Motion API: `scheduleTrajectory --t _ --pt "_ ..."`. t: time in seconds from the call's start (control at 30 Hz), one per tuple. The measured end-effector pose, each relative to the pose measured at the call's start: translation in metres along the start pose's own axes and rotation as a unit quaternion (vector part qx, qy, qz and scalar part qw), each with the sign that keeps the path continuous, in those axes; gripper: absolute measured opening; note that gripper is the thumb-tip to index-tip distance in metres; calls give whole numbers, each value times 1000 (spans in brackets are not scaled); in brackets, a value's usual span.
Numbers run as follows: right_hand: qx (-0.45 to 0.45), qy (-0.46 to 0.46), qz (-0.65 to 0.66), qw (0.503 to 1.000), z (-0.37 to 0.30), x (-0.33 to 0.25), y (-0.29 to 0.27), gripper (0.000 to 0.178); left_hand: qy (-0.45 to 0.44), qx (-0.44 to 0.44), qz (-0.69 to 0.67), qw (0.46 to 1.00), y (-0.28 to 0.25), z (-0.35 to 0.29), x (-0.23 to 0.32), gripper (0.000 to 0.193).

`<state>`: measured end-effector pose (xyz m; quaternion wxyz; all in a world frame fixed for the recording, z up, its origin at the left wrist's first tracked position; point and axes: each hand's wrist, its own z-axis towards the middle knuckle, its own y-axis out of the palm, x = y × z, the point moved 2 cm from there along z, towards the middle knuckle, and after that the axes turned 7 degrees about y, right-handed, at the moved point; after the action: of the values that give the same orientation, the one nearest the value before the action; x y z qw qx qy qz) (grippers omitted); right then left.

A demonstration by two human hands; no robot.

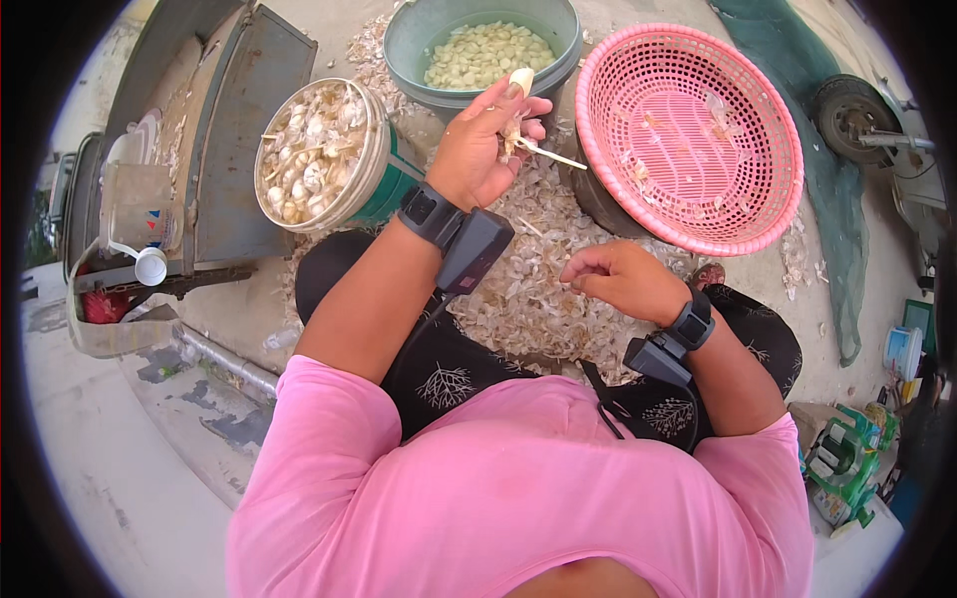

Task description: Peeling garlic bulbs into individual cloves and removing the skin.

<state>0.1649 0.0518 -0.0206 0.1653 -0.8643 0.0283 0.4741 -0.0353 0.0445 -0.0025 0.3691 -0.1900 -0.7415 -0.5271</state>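
Observation:
My left hand is raised at the near edge of a grey-green tub. Between its thumb and fingers is a pale peeled garlic clove. A garlic stem with bits of husk also lies in this hand, its long end pointing right. Lower and to the right, my right hand hovers over a heap of garlic skins, its fingers curled in; what they hold, if anything, is hidden. Peeled garlic cloves sit in liquid inside the tub.
To the left, a bucket holds unpeeled garlic. A pink plastic basket with a few skins stands at the right, beside green netting and a wheel. A metal cart stands at far left.

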Motion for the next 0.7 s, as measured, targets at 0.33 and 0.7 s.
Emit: scheduleTrajectory --t 0.33,0.7 --pt "121 6 176 977 9 17 -7 20 -26 -39 348 936 -8 -17 -38 57" --pt "222 -111 73 966 5 -2 -21 15 -165 -184 365 898 2 -43 -59 59"
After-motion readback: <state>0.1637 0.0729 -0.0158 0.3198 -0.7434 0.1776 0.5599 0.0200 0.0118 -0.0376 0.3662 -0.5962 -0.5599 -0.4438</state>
